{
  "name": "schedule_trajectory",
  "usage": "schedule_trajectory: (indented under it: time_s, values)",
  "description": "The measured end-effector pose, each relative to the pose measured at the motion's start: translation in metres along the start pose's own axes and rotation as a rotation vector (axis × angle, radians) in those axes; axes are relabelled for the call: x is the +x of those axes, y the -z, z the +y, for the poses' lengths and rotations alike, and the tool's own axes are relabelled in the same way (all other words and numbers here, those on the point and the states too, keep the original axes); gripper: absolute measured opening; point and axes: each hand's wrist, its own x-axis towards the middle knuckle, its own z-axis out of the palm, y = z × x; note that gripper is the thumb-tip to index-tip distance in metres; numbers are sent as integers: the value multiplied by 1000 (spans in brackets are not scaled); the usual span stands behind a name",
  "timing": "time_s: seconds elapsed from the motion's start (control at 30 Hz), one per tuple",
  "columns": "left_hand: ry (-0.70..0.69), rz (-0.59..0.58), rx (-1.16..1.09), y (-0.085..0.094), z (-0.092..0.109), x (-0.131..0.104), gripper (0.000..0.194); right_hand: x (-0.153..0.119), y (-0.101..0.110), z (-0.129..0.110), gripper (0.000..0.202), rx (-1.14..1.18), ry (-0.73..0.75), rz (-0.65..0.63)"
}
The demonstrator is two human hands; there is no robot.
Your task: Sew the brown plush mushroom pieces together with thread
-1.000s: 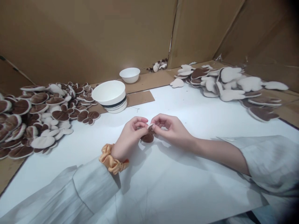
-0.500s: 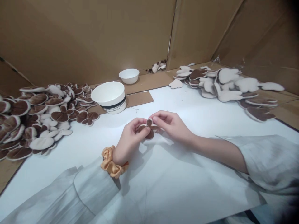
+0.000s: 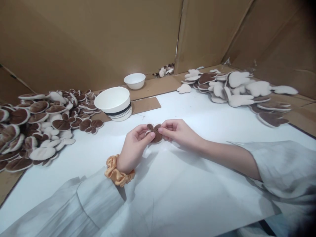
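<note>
Between my two hands, above the white tabletop (image 3: pixel 187 184), is a small brown fabric piece (image 3: pixel 157 137) with a pale edge and small rounded lobes at its top. My left hand (image 3: pixel 135 142) is closed on its left side, the thumb lying across the front. With thumb and fingertips, my right hand (image 3: pixel 176 131) pinches the piece at its upper right. Fingers cover part of its outline, and its back is hidden.
A heap of brown-and-white fabric pieces (image 3: pixel 41 125) lies at the left. Behind my hands stand a white cup with a black band (image 3: pixel 113 100) and a small white bowl (image 3: pixel 134 81). More pale, paw-like pieces (image 3: pixel 238 89) are piled at the right. Cardboard walls (image 3: pixel 98 39) close off the back.
The fabric piece has turned in my fingers: two lobes now point upward where one stood before. Both hands stay close together, still gripping it.
</note>
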Motion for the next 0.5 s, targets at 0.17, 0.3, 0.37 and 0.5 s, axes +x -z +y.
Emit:
schedule_trajectory:
  time_s: [0.17,0.3,0.37,0.5]
  values:
    - [14,8,-16,3,-1,1,25,0,2,1,21,-43,62,0]
    - [20,-24,-58,2,1,1,23,-1,1,3,21,-55,65,-28]
    - [28,-19,-70,2,1,1,22,-1,1,3,21,-50,78,-21]
    - [22,3,-70,3,1,2,20,-1,3,2,20,-75,95,3]
